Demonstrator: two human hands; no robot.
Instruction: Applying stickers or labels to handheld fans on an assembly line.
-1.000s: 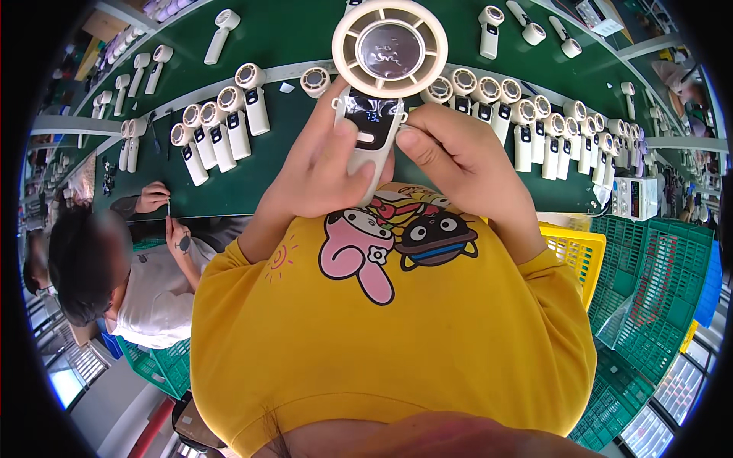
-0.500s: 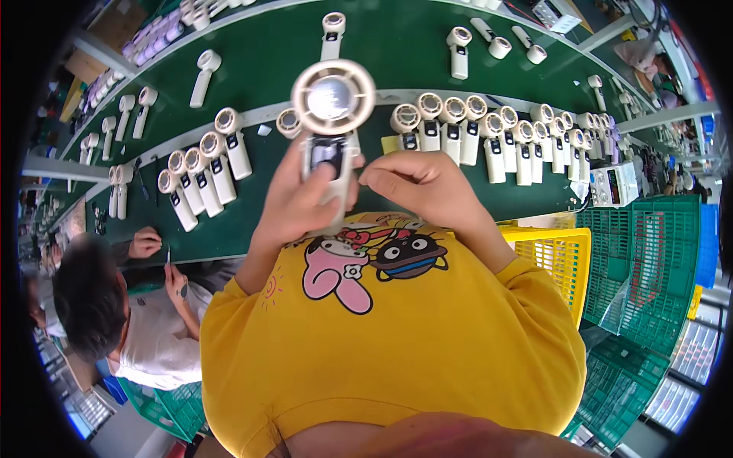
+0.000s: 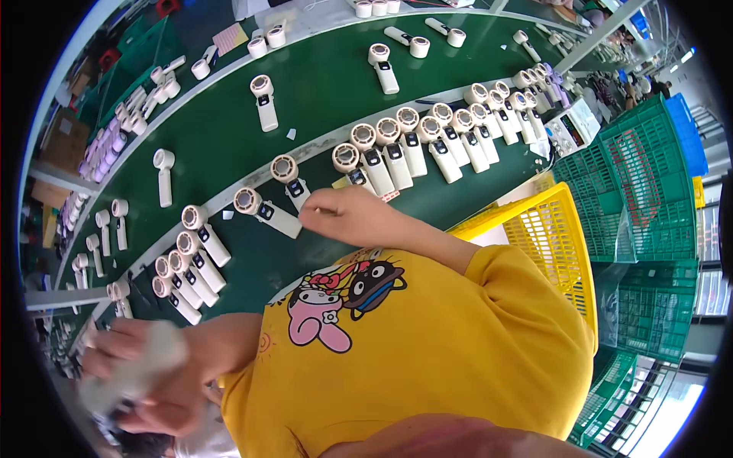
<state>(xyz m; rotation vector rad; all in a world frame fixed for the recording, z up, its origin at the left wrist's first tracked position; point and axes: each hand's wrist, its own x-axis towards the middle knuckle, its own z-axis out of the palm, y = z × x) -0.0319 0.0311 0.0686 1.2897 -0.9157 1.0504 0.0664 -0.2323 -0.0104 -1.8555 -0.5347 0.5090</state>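
Pinching a white fan's point(image 3: 269, 213) smooth handle — right hand point(image 3: 347, 215); left hand point(image 3: 145, 374) blurred.

The person wears a yellow short-sleeved T-shirt point(image 3: 427, 343) with a cartoon print point(image 3: 340, 298) of a pink-white rabbit and a dark cat.

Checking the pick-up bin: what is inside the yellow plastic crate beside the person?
Inside the yellow plastic crate, only bare mesh walls and a pale patch near its rim show; the yellow shirt sleeve covers its bottom.

left hand point(image 3: 145, 374): blurred, fingers closed around a pale thing point(image 3: 134, 370), probably a handheld fan
far fans point(image 3: 92, 164): details too small
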